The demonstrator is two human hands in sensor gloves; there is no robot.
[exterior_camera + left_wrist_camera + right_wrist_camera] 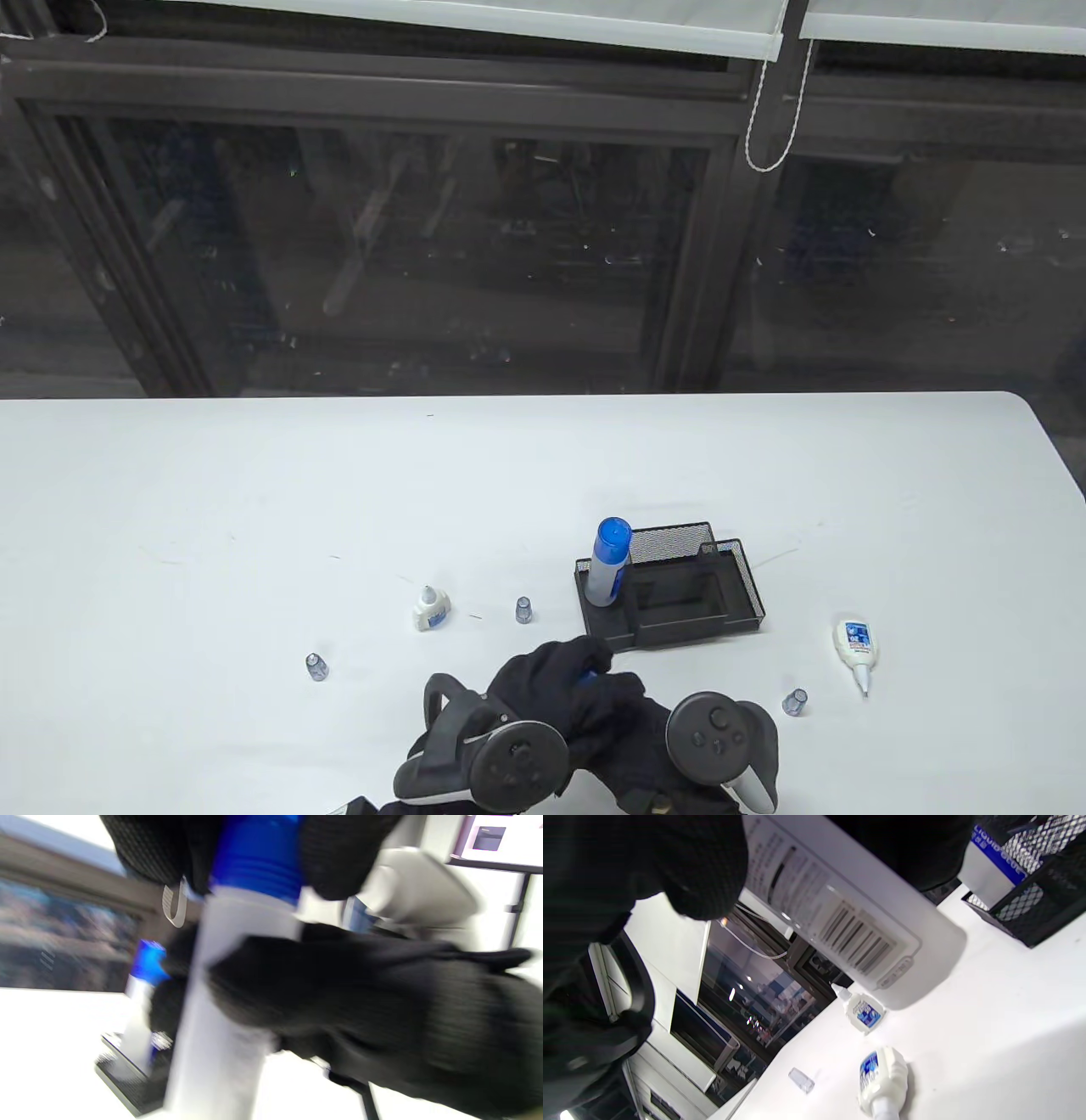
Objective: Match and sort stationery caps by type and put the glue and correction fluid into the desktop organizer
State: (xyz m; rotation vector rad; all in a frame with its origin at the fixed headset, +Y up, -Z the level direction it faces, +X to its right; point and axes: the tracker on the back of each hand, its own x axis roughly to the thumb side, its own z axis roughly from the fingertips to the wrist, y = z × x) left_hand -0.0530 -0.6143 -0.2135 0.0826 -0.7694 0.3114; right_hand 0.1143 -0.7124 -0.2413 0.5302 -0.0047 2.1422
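The white surface [254, 509] carries a black mesh organizer [738, 586], where one blue-capped glue stick [609, 564] already stands in the left compartment. Just in front of it, both hands work a second glue stick [229, 1005]: the left hand [543, 679] has its grip curled round the blue cap [258, 861], and the right hand [628, 713] wraps the white barrel. Two uncapped correction fluid bottles [430, 609] [855, 643] and three small clear caps [523, 609] [316, 666] [795, 701] lie scattered around. A cap pressed on crookedly could pop loose later, and a sweeping wrist could scatter the nearest clear caps.
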